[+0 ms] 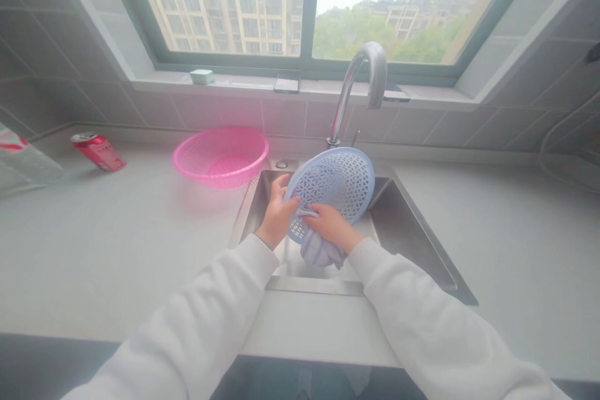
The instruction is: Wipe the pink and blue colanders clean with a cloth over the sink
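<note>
A light blue plastic colander [359, 184] is tilted on its side above the sink [417, 231], its perforated inside turned toward me. My left hand [277, 215] grips the colander's left rim, thumb on the inner side. In my right hand [330, 225] is a bunched pale cloth [319, 250] with faint stripes, pressed against the lower part of the colander. The cloth's loose end hangs down over the basin. My right fingertips are partly hidden in the cloth.
A pink basket [220, 184] stands on the counter left of the sink, with a red can [99, 151] and a clear plastic bag or package [28, 162] farther left. The curved faucet [347, 94] rises behind the colander. On the windowsill sits a green-white box [202, 77].
</note>
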{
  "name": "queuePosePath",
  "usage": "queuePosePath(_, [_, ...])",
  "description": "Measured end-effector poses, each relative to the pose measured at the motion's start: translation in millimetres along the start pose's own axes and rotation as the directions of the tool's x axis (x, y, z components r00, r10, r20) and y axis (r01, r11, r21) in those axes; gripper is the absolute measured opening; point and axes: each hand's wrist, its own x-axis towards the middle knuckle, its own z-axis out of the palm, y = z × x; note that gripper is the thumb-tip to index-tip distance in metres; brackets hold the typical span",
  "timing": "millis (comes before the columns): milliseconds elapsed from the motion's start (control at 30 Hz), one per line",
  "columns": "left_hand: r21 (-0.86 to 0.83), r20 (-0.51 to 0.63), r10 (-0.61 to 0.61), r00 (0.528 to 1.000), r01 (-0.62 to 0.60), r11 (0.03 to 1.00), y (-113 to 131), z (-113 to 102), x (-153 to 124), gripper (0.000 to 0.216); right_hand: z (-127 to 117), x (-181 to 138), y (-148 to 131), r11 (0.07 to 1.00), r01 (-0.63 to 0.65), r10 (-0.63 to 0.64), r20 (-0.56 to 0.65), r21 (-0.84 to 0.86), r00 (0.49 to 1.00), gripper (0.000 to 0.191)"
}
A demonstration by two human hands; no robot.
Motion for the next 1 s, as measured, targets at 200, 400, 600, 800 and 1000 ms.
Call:
queuePosePath(200, [0.063, 0.114, -0.033, 0.993, 0.026, 0.998, -11, 3, -3, 0.071, -2, 1, -14, 0.828, 0.101, 0.0, -0.181, 0.552, 0.984, 0.036])
queuePosePath(400, [-0.039, 0.028, 0.006, 1.0, -0.005, 0.999, -8, -1, 0, 0.063, -2, 0, -7, 0.999, 0.022, -0.019, 0.112, -0.034, 0.994, 0.021])
queuePosePath(600, [0.037, 0.049, 0.006, 0.999, -0.008, 0.999, -13, -5, 4, 0.069, -4, -3, 0, 0.992, -0.057, 0.07, 0.11, -0.115, 0.991, 0.019])
queuePosePath(800, [0.047, 0.106, -0.029, 0.994, 0.024, 0.999, -16, -2, -1, 0.063, -3, -6, -18, 0.88, -0.051, 0.005, 0.099, 0.472, 0.995, 0.042])
queuePosePath(1000, [0.026, 0.015, -0.056, 0.998, 0.056, 0.998, -6, -10, 3, 0.066, -7, -3, 3, 0.991, -0.071, 0.09, 0.162, -0.115, 0.983, 0.023])
